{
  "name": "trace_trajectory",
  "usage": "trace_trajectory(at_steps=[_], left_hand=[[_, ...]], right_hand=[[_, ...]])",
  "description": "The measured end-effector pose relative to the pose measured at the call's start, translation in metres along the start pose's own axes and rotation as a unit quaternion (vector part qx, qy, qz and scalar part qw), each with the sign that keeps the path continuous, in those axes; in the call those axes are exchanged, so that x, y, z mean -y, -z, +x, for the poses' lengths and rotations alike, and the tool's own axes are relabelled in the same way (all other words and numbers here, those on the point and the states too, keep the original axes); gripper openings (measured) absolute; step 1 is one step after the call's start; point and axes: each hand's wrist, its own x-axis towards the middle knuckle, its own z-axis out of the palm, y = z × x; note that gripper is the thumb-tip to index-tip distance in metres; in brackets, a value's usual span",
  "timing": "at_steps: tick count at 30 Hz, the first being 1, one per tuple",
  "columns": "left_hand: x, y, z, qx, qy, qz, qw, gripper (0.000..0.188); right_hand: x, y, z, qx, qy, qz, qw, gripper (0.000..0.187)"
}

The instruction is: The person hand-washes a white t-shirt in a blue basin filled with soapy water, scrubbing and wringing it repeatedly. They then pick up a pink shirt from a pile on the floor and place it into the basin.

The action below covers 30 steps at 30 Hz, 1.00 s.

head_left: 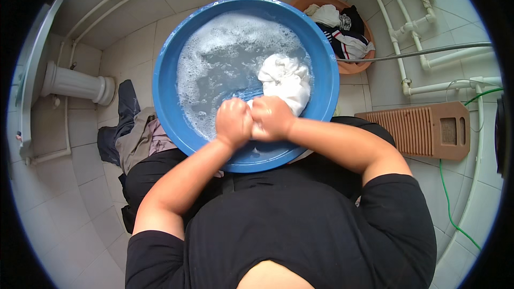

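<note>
A large round blue basin point(163, 75) holds cloudy water with white suds point(235, 29). My left hand point(234, 122) and my right hand point(272, 118) are side by side over the near part of the basin. Both are closed in fists on a wet white cloth point(285, 80). Its bulk lies bunched in the water to the right of my fists, and a small part shows between them. The garment's exact kind cannot be made out. Just beyond my hands, a ribbed blue surface point(247, 94) shows through the water.
An orange-brown tub point(367, 67) of black and white clothes stands behind the basin, at right. A brown washboard point(417, 130) lies right of my leg. Dark and grey clothes point(131, 134) lie on the tiles at left, near a white sink pedestal point(77, 84). White pipes point(399, 48) line the walls.
</note>
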Motion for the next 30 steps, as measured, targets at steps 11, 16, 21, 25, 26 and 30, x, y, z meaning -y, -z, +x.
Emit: trace_trajectory(at_steps=[11,16,21,25,26,30], left_hand=[[0.002,0.01,-0.002,-0.076,0.08,-0.021,0.994,0.022],[-0.025,0.005,-0.019,-0.049,-0.011,-0.008,0.999,0.014],[0.036,-0.012,0.031,0.003,0.214,-0.018,0.977,0.025],[0.033,-0.012,0.037,0.002,0.242,0.013,0.97,0.032],[0.029,-0.001,0.027,0.032,0.198,-0.057,0.978,0.033],[-0.04,0.025,-0.027,-0.031,0.042,-0.034,0.998,0.018]], right_hand=[[-0.003,-0.004,0.009,-0.098,-0.069,0.043,0.992,0.026],[0.015,-0.001,-0.02,-0.097,0.058,-0.049,0.992,0.023],[-0.006,-0.006,0.049,0.058,-0.229,-0.008,0.972,0.038],[-0.026,-0.015,0.046,-0.035,-0.157,-0.064,0.985,0.042],[-0.017,-0.014,0.032,-0.022,-0.151,-0.025,0.988,0.044],[0.013,0.015,-0.026,0.001,-0.008,-0.057,0.998,0.055]])
